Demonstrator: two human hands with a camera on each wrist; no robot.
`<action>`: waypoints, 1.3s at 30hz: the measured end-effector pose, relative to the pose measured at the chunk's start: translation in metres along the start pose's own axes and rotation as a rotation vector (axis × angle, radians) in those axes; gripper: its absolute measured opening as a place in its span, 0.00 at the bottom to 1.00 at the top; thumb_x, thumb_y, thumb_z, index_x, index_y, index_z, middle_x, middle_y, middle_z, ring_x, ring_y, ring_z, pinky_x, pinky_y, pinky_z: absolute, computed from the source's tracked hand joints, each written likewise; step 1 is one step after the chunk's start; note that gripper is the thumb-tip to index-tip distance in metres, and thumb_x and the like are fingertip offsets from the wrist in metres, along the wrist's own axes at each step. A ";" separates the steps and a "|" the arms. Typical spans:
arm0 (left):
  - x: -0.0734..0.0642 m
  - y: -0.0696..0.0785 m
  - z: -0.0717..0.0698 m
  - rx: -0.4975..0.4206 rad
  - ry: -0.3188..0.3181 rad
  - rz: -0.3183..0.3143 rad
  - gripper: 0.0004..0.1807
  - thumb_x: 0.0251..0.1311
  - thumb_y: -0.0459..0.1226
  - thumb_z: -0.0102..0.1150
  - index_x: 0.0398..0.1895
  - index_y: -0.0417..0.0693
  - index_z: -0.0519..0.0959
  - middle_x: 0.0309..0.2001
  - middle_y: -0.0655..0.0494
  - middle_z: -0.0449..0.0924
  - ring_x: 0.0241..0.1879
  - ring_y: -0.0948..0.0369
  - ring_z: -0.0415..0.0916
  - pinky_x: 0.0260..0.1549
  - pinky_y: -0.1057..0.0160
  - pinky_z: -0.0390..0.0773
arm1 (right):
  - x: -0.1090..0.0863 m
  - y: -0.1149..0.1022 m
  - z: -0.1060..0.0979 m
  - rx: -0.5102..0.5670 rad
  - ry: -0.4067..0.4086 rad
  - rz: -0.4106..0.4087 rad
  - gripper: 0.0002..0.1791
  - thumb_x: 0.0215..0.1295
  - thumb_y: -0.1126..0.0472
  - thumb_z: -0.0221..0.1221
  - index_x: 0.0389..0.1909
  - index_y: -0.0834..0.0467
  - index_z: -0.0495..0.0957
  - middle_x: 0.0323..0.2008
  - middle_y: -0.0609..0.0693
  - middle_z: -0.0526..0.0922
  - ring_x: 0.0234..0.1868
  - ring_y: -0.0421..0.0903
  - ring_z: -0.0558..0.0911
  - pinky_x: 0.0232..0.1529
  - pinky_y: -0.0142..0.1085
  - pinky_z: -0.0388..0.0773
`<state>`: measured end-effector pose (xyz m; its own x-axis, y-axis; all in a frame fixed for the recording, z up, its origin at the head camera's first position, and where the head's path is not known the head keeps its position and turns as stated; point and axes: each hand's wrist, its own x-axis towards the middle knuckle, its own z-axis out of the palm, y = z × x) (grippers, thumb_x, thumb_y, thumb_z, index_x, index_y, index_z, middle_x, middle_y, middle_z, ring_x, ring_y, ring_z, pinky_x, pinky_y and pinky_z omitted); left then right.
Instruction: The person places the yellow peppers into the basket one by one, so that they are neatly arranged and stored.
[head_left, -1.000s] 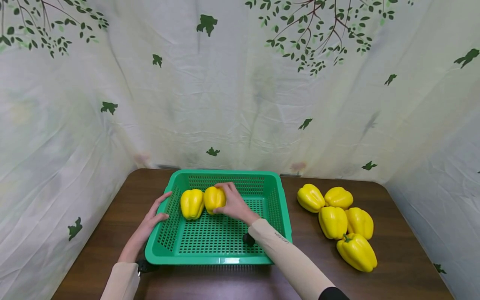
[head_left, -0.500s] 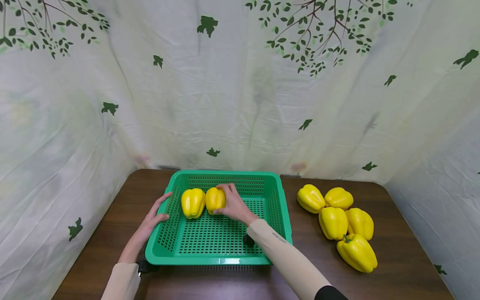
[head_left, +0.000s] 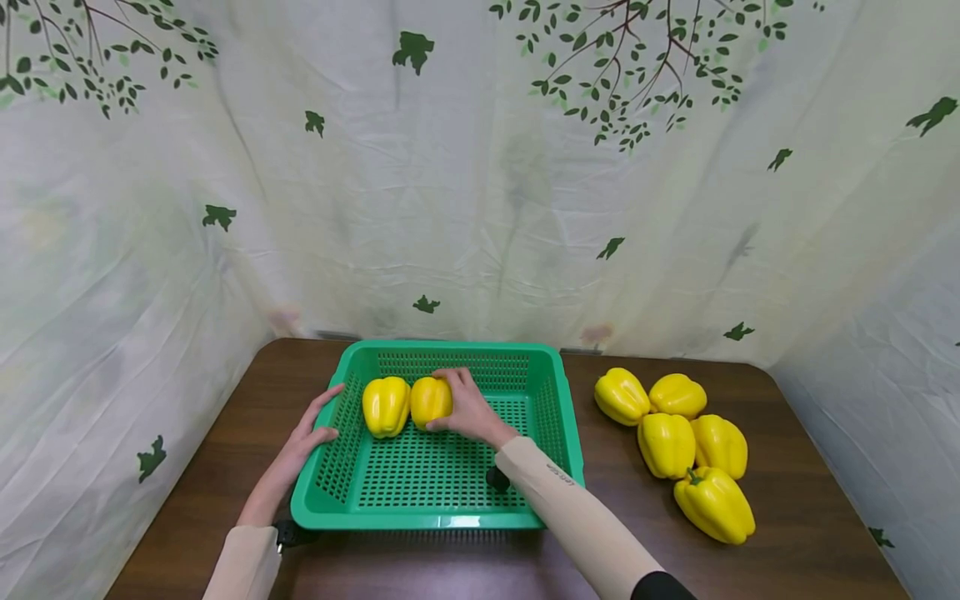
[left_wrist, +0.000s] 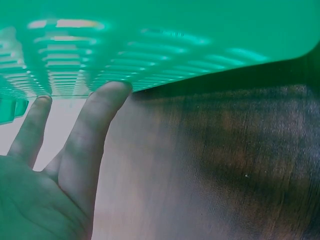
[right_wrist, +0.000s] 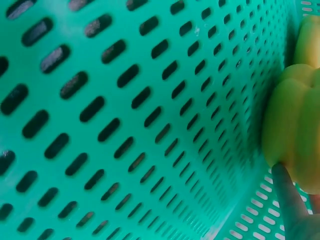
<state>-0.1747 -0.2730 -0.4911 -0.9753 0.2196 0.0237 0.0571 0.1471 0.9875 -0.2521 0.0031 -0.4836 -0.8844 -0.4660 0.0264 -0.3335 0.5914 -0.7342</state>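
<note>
Inside the green plastic basket [head_left: 420, 521], my right hand [head_left: 472, 410] holds a yellow bell pepper [head_left: 431, 401] between thumb and fingers. A second yellow bell pepper [head_left: 386, 407] stands close beside it on the left. In the right wrist view, a fingertip [right_wrist: 281, 172] presses against the lower side of the held bell pepper [right_wrist: 295, 127]. On the basket's left side, my left hand [head_left: 300, 442] rests its spread fingers and thumb at the rim. The left wrist view shows those extended fingers [left_wrist: 82, 145] reaching the slotted outer wall [left_wrist: 165, 45].
Several more yellow bell peppers [head_left: 666, 447] lie in a group on the brown wooden table [head_left: 810, 533], right of the basket. A pale curtain [head_left: 480, 208] printed with leaves hangs behind the table and at both sides.
Both bell peppers in the basket have shifted very slightly to the right since the first frame. The left hand and the basket have stayed in place.
</note>
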 end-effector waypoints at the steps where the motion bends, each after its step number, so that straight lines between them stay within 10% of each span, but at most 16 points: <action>1: 0.000 0.000 0.000 0.000 0.000 0.001 0.34 0.65 0.29 0.38 0.74 0.54 0.48 0.70 0.34 0.41 0.56 0.39 0.62 0.42 0.61 0.77 | 0.000 0.000 -0.001 0.003 -0.001 0.002 0.42 0.50 0.58 0.72 0.66 0.54 0.63 0.60 0.56 0.62 0.53 0.50 0.70 0.52 0.43 0.71; 25: -0.001 -0.001 -0.001 0.013 0.008 0.001 0.34 0.66 0.29 0.38 0.74 0.56 0.49 0.70 0.35 0.42 0.54 0.51 0.66 0.42 0.62 0.76 | -0.014 -0.010 -0.027 0.163 0.023 -0.059 0.33 0.59 0.61 0.66 0.64 0.60 0.65 0.60 0.56 0.65 0.58 0.55 0.69 0.50 0.43 0.75; 39: -0.001 0.003 0.002 -0.012 0.014 -0.059 0.33 0.68 0.31 0.37 0.75 0.57 0.45 0.71 0.35 0.39 0.59 0.35 0.58 0.44 0.56 0.75 | -0.030 -0.018 -0.057 0.281 0.025 -0.109 0.32 0.60 0.64 0.64 0.64 0.60 0.65 0.60 0.61 0.65 0.58 0.59 0.69 0.53 0.50 0.72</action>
<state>-0.1735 -0.2707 -0.4880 -0.9799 0.1970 -0.0325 -0.0031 0.1478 0.9890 -0.2383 0.0437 -0.4322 -0.8575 -0.4979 0.1296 -0.3263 0.3316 -0.8852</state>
